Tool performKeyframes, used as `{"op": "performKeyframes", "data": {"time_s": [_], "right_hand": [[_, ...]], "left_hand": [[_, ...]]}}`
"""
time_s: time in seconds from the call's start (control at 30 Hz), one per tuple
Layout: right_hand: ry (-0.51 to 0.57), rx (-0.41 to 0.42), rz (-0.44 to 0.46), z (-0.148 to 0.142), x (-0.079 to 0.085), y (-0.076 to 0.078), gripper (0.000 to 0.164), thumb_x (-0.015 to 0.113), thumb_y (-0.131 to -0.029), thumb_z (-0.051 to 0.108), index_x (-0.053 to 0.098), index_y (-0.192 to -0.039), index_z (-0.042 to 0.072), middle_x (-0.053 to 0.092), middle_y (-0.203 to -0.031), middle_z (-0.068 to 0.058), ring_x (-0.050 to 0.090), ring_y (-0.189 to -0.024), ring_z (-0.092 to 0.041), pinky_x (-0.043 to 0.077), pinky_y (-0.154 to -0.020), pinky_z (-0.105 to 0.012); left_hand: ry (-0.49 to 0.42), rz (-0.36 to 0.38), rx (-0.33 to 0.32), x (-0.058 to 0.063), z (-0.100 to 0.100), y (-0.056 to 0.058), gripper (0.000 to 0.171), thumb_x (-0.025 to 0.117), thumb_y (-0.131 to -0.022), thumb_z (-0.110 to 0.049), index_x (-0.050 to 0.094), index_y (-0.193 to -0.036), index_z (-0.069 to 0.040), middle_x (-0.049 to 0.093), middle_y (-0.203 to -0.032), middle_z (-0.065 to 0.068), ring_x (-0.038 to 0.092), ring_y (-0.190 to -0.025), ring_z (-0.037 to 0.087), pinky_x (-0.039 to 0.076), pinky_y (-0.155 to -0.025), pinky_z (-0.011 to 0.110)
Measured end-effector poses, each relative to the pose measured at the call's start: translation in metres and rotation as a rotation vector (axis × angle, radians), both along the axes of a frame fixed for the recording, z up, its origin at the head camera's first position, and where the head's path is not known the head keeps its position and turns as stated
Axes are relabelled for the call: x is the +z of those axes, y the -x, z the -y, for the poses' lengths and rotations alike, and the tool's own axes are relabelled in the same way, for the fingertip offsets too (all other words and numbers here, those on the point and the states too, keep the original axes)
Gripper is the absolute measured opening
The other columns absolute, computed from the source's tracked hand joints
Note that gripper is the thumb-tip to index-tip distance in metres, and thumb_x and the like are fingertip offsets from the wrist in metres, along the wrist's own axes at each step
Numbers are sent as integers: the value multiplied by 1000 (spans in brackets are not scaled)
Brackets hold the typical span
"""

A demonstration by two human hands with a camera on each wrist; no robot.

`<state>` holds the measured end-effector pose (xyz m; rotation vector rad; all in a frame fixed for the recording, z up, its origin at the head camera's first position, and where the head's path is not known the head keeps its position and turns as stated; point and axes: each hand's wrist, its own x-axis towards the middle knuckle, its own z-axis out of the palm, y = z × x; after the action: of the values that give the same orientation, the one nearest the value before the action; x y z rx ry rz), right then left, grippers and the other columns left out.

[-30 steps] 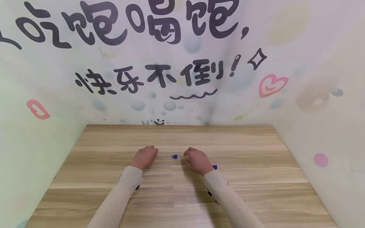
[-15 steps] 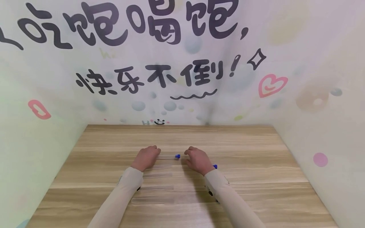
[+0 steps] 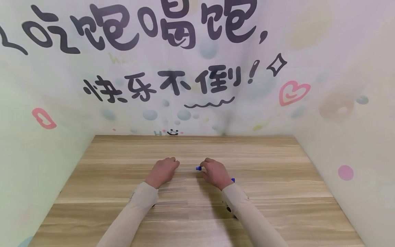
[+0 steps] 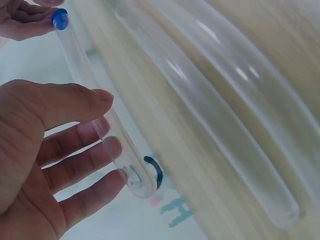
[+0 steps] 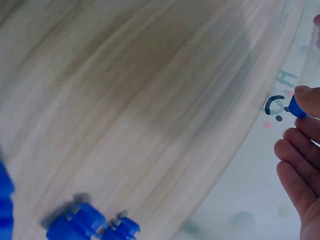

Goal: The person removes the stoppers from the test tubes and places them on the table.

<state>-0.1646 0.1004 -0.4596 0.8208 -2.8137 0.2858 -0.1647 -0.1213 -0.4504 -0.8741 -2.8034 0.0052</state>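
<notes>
A clear test tube [image 4: 75, 52] with a rounded bottom is pinched between the thumb and fingers of my left hand [image 4: 30, 135]. At its far end sits a blue stopper [image 4: 60, 21], against the fingertips of my right hand. In the right wrist view, my right hand [image 5: 305, 150] pinches that stopper [image 5: 297, 108] between thumb and forefinger. From the head view, the left hand [image 3: 163, 171] and right hand [image 3: 215, 174] face each other over the table, with the tube [image 3: 187, 169] spanning the space between them.
Two more clear tubes [image 4: 212, 112] lie side by side on the wooden table [image 3: 265, 154]. Several loose blue stoppers [image 5: 75, 222] lie on it near the right wrist, partly hidden by the right arm in the head view. A printed wall [image 3: 197, 120] stands behind the table.
My left hand has moved right with the tube, bringing its blue stopper to my right fingertips. The right hand has stayed nearly in place and now pinches the stopper.
</notes>
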Motion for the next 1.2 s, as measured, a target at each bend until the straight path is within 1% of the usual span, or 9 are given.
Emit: {"op": "performKeyframes", "data": {"time_s": [0.07,0.23,0.4,0.53,0.73,0.83,0.97,1.07,1.2], "right_hand": [[4,-2,-14,-2,1,-1,21,71,-75,22,66,-93,10,62,-88,0,61,-76,-13,50,-65,-27],[15,-3,-30,-6,3,-3,18,72,-74,20,66,-88,12,61,-83,2,59,-72,-11,49,-62,-26],[18,6,-39,-9,6,-5,14,73,-73,18,66,-84,12,60,-79,3,58,-70,-10,48,-61,-25],[3,26,-64,-10,7,-7,12,72,-73,15,66,-81,11,61,-78,3,59,-71,-10,49,-62,-26],[-70,80,-129,-13,8,-9,6,69,-75,13,67,-80,11,61,-78,3,59,-71,-9,49,-63,-23],[-89,109,-168,-14,7,-9,4,69,-75,11,67,-79,11,62,-78,3,59,-71,-9,49,-63,-22],[-127,133,-220,-14,7,-10,5,69,-75,11,68,-80,11,63,-79,3,59,-71,-9,49,-63,-21],[-140,135,-235,-15,7,-10,5,69,-75,12,68,-81,11,63,-79,3,59,-71,-8,49,-63,-21],[-111,92,-206,-15,7,-12,9,70,-75,16,68,-82,11,63,-78,2,60,-70,-8,49,-61,-21]], "left_hand": [[8,-13,-5,2,-3,-1,11,59,-78,1,57,-74,-9,50,-67,3,52,-60,18,43,-46,29],[15,-49,-41,9,-10,-7,10,60,-77,0,57,-73,-9,51,-68,2,53,-60,18,43,-45,29],[48,-77,-45,11,-15,-9,9,61,-77,-3,58,-74,-10,53,-69,2,55,-60,17,44,-45,29],[58,-80,-56,9,-17,-9,10,62,-77,-2,58,-74,-11,53,-69,0,54,-60,16,43,-45,27],[77,-89,-74,11,-19,-10,13,65,-75,-1,59,-75,-13,54,-70,-1,55,-63,14,44,-46,27],[91,-78,-75,12,-19,-11,15,65,-74,-1,59,-77,-14,55,-72,-2,55,-64,13,44,-48,26],[102,-45,-65,16,-21,-11,16,66,-74,0,61,-80,-14,56,-75,-2,55,-66,13,45,-50,25],[104,-35,-56,17,-21,-12,17,66,-74,0,62,-82,-14,57,-76,-1,55,-67,13,45,-50,26],[92,-47,-58,17,-20,-12,18,68,-72,0,62,-83,-12,56,-75,0,55,-67,14,45,-50,26]]}}
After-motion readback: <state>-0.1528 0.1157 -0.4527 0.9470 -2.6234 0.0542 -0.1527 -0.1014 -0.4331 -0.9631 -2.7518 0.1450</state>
